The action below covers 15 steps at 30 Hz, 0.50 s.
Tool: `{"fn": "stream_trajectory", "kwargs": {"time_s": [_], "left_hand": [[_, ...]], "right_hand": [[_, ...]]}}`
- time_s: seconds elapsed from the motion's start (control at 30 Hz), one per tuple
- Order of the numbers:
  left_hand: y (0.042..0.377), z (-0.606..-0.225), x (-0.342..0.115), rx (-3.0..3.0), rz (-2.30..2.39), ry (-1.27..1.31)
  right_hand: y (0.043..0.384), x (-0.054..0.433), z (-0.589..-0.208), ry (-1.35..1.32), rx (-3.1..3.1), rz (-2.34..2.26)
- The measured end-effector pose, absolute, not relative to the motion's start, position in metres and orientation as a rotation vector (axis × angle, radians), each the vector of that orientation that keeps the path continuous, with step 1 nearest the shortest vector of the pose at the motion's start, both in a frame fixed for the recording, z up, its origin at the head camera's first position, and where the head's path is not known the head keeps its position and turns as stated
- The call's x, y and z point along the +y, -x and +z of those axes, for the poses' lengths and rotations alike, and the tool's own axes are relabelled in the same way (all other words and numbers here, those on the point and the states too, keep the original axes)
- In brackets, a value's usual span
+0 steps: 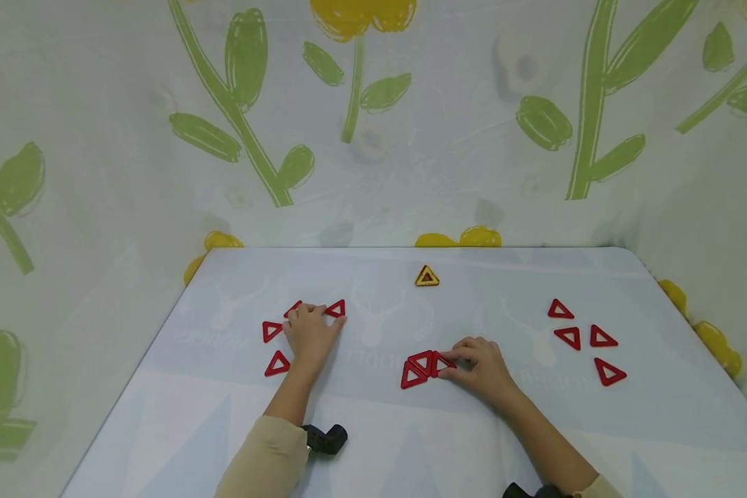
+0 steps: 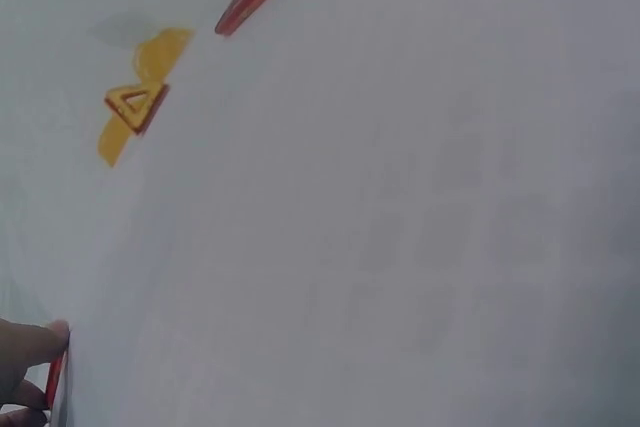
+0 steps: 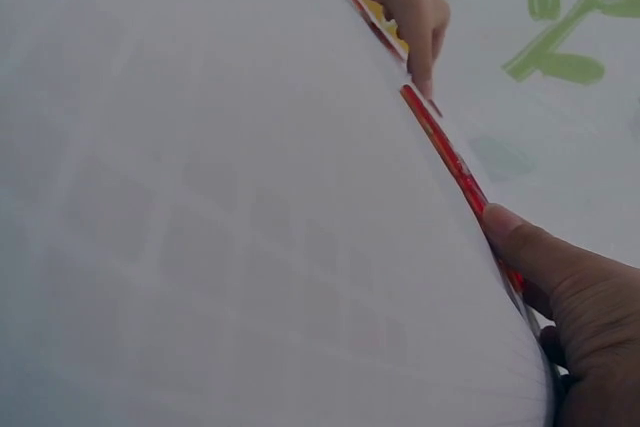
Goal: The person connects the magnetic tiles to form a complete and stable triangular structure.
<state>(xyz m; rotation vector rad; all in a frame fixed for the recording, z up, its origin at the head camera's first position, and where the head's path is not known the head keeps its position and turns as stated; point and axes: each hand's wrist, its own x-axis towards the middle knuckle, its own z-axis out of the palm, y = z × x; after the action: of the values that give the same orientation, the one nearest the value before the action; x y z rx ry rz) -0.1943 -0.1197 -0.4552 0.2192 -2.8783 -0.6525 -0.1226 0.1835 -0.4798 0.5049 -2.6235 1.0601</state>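
My left hand (image 1: 311, 337) pinches a red triangular tile (image 1: 336, 309) between thumb and fingertips at the table's left side. In the left wrist view, this red tile (image 2: 54, 379) shows beside the thumb. Partly behind its fingers lies another red tile (image 1: 292, 309). Near the middle, my right hand (image 1: 482, 370) pinches a red triangular tile (image 1: 441, 364) at its right corner. That tile's left edge meets a second red tile (image 1: 420, 362), which adjoins a third red tile (image 1: 413, 375). In the right wrist view, the thumb rests on the red tile's edge (image 3: 507, 265).
Further red tiles lie at the left, one (image 1: 272, 331) above another (image 1: 277, 363). Several red tiles, including one (image 1: 609, 372) nearest me, are spread at the right. A yellow triangular tile (image 1: 427, 277) sits near the pale table's (image 1: 373, 422) far edge, before a flower-patterned cloth (image 1: 436, 159).
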Motion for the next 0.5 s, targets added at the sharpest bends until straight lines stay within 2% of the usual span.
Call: {"fn": "stream_trajectory", "kwargs": {"time_s": [0.5], "left_hand": [[0.1987, -0.4622, -0.1112, -2.931, -0.844, -0.036]], "right_hand": [[0.1219, 0.1831, -0.4789, -0.488, -2.643, 1.081]]}}
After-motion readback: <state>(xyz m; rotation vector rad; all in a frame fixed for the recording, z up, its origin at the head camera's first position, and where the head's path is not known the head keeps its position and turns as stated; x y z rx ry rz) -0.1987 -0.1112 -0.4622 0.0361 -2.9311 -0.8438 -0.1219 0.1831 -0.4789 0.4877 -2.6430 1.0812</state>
